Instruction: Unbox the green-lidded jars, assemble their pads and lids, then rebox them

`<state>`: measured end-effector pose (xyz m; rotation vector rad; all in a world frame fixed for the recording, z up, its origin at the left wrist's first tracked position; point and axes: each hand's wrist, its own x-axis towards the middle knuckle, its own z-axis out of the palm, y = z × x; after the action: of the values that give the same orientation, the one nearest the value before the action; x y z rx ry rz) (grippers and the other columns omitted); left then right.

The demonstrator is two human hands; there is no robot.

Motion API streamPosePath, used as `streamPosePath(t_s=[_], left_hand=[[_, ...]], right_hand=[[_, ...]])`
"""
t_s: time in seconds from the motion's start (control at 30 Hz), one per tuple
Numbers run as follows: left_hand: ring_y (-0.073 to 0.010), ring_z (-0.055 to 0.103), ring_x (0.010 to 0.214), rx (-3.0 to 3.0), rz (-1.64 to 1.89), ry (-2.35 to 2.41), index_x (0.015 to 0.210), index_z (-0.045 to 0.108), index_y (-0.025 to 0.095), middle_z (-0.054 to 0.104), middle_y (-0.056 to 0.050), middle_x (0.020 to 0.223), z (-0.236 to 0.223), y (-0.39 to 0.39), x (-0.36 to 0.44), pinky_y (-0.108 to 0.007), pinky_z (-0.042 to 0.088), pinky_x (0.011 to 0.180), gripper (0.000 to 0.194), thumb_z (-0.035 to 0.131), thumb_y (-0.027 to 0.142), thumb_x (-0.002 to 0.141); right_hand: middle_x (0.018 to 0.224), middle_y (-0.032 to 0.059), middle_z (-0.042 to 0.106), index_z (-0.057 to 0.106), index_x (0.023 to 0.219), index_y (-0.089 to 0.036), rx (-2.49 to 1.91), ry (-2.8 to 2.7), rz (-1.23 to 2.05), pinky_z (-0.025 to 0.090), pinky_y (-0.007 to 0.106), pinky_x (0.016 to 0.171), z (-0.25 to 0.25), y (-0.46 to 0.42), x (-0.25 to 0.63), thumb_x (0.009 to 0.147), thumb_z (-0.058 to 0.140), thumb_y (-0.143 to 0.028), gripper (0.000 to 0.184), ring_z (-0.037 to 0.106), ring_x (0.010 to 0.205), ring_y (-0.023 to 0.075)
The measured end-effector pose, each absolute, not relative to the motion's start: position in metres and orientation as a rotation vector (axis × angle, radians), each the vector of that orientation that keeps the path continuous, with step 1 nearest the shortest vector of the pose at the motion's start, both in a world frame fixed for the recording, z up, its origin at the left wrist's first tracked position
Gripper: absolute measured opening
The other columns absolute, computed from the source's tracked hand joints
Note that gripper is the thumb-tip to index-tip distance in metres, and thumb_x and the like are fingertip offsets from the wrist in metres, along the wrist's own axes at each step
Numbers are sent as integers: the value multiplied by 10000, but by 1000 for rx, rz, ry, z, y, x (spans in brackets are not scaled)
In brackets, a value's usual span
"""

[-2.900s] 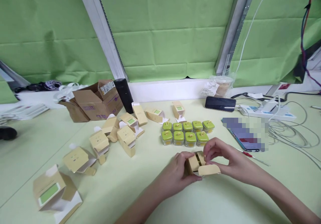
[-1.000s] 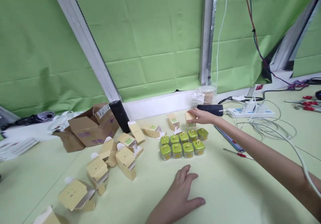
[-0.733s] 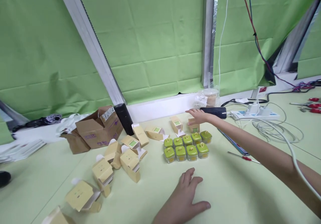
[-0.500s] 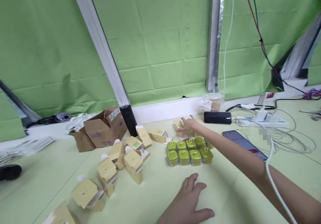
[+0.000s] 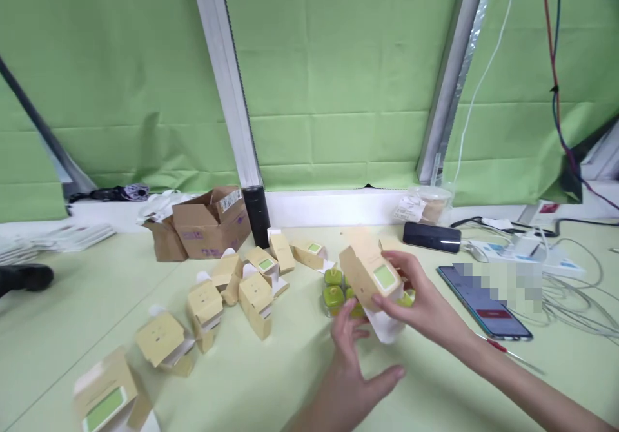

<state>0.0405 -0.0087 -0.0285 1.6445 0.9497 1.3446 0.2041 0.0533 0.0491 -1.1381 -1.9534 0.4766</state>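
My right hand grips a small yellow carton with a green panel, held tilted above the table, its white flap hanging open at the lower end. Just to its left and below, my left hand is open, thumb spread and fingers raised near the carton's flap; whether they touch it I cannot tell. Behind the carton stand small clear jars with green lids, partly hidden by it and my hands. Several more yellow cartons with open flaps are spread in a curve on the left.
A brown cardboard box and a black cylinder stand at the back. On the right lie a phone, a dark device, a power strip, loose cables and a red-handled tool.
My right hand has lifted a yellow carton from the back and brought it nearer, over the jars. My left hand has moved up toward it. The view has shifted right.
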Motion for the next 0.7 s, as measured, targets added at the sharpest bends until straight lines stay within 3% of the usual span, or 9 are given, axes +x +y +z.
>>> streamPosePath(t_s=[0.07, 0.3, 0.4, 0.53, 0.6, 0.7], left_hand=[[-285, 492, 1139, 1690, 1319, 907, 1378, 81, 310, 200, -147, 1453, -30, -12, 42, -478, 429, 962, 869, 684, 299, 752], [-301, 405, 1250, 1624, 1191, 922, 1398, 257, 282, 351, -106, 1405, -14, -10, 37, -440, 400, 1008, 680, 613, 289, 819], [-281, 479, 1190, 1420, 1171, 864, 1408, 244, 284, 443, -101, 1367, -8, -7, 35, -418, 420, 977, 675, 600, 291, 835], [-262, 569, 1062, 1164, 1182, 751, 1354, 354, 283, 493, -91, 1337, -4, -5, 40, -363, 481, 856, 662, 678, 281, 777], [-245, 589, 1023, 1089, 1187, 726, 1319, 399, 282, 515, -80, 1314, -3, -4, 43, -350, 486, 834, 638, 699, 260, 756], [-241, 576, 1057, 1032, 1193, 723, 1306, 396, 280, 535, -71, 1289, -2, -5, 44, -360, 473, 872, 632, 700, 229, 753]], right_hand=[[1253, 103, 544, 344, 1244, -270, -1134, -1940, 481, 557, 343, 729, 44, 29, 209, 764, 660, -385, 586, 630, 983, 246], [1231, 100, 540, 276, 1316, -290, -1054, -2024, 587, 578, 339, 692, 23, -3, 226, 747, 688, -313, 703, 634, 927, 232], [1251, 111, 500, 230, 1381, -278, -924, -2081, 630, 576, 347, 743, 19, -8, 231, 763, 653, -239, 750, 619, 918, 215], [1274, 115, 452, 266, 1362, -283, -806, -1978, 551, 569, 329, 772, 10, -9, 234, 822, 566, -151, 632, 591, 981, 203], [1287, 120, 428, 314, 1315, -283, -758, -1973, 506, 569, 338, 781, 5, -9, 236, 811, 610, -194, 592, 527, 1116, 245], [1356, 135, 346, 359, 1293, -280, -724, -2122, 440, 543, 410, 864, -1, -10, 239, 684, 764, -371, 737, 421, 1240, 325]])
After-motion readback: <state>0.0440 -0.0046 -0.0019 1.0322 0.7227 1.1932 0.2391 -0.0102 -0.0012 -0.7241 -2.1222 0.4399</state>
